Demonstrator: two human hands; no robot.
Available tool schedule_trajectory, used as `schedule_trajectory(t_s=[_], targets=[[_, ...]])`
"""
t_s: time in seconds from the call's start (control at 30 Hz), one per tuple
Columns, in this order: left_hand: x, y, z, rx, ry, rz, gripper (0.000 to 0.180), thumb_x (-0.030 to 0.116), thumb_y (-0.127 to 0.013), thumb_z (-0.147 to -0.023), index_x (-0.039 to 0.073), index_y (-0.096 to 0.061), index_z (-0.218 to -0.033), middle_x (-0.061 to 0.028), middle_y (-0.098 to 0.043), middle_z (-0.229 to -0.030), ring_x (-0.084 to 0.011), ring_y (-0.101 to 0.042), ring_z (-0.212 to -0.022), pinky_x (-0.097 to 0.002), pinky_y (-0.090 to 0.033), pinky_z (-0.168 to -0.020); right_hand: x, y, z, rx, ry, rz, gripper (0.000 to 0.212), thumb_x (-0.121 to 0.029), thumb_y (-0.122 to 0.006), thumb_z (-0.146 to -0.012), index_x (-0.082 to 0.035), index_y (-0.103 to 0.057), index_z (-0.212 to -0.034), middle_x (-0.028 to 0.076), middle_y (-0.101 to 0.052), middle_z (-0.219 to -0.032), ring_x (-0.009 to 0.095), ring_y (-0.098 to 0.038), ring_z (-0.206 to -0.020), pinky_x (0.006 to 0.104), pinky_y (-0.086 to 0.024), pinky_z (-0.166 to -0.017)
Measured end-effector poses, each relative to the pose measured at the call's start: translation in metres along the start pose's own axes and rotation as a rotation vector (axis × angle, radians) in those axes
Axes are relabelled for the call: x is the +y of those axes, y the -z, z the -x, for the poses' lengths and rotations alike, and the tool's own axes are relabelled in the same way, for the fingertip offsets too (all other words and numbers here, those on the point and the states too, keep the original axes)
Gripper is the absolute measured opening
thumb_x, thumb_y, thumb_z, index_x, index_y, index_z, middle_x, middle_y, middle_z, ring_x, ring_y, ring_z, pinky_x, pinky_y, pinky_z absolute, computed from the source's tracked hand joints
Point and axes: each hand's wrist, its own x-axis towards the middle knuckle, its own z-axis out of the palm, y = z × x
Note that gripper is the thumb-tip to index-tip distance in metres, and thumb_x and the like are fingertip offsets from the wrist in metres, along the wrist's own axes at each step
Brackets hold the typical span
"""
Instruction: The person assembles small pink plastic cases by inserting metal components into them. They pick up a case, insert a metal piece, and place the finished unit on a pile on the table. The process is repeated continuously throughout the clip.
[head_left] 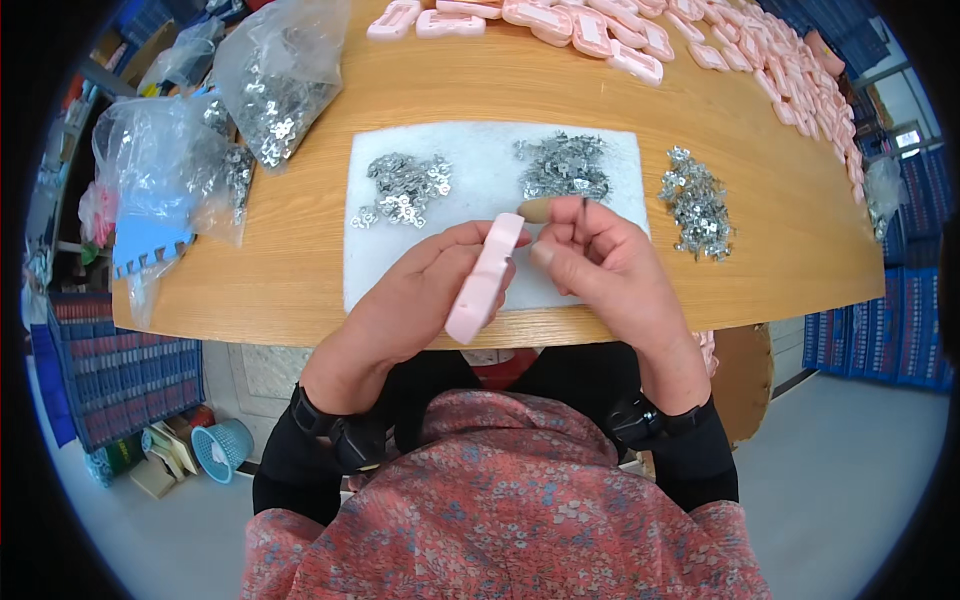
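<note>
My left hand (410, 290) grips a pale pink plastic case (482, 280), tilted up on its narrow side, above a white foam mat (490, 250). Close to the case's right side, my right hand (610, 260) has its thumb and fingers curled together. A beige finger cot (536, 210) covers one of its fingertips. Something thin and dark (584, 212) shows among those fingers, too small to name. Behind the hands, two piles of small metal pieces lie on the mat, a left pile (405, 185) and a right pile (563, 165).
Another heap of metal pieces (697, 203) lies on the wooden table (440, 90) right of the mat. Many pink cases (590, 30) spread along the far and right side. Clear plastic bags (280, 75) of metal pieces and a blue foam tile (150, 235) are at left.
</note>
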Motion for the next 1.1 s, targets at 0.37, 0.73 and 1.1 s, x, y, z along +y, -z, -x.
schedule_trajectory(t_s=[0.37,0.73,1.1], targets=[[-0.006,-0.004,-0.001,-0.217,0.159,0.373,0.042,0.033,-0.054,-0.101,0.004,-0.050,-0.130,-0.0054,-0.057,-0.094,-0.0086,-0.043,-0.063,-0.0226,-0.033,-0.054,0.006,0.012,0.002,-0.023,-0.012,0.188,0.015,-0.013,-0.074,-0.089,-0.003,-0.067,-0.097,-0.009,-0.047,-0.070,0.001,-0.041,-0.066,0.0196,-0.036,-0.060],[-0.010,-0.031,-0.014,-0.362,0.267,0.508,0.048,0.039,-0.038,-0.106,0.022,-0.035,-0.151,-0.0145,-0.058,-0.095,-0.0121,-0.037,-0.058,-0.0247,-0.031,-0.052,-0.006,0.021,0.031,-0.011,-0.018,-0.054,0.023,-0.011,-0.066,-0.095,0.002,-0.066,-0.114,0.001,-0.068,-0.094,0.005,-0.060,-0.082,0.0222,-0.051,-0.076],[0.012,-0.091,-0.026,-0.424,0.243,-0.368,0.057,0.027,-0.046,-0.104,0.010,-0.026,-0.154,-0.0084,-0.066,-0.104,-0.0120,-0.065,-0.082,-0.0226,-0.052,-0.067,0.014,0.100,0.131,0.359,-0.099,-0.193,0.018,-0.011,-0.065,-0.091,0.000,-0.064,-0.105,0.001,-0.063,-0.084,0.004,-0.053,-0.063,0.0175,-0.038,-0.052]])
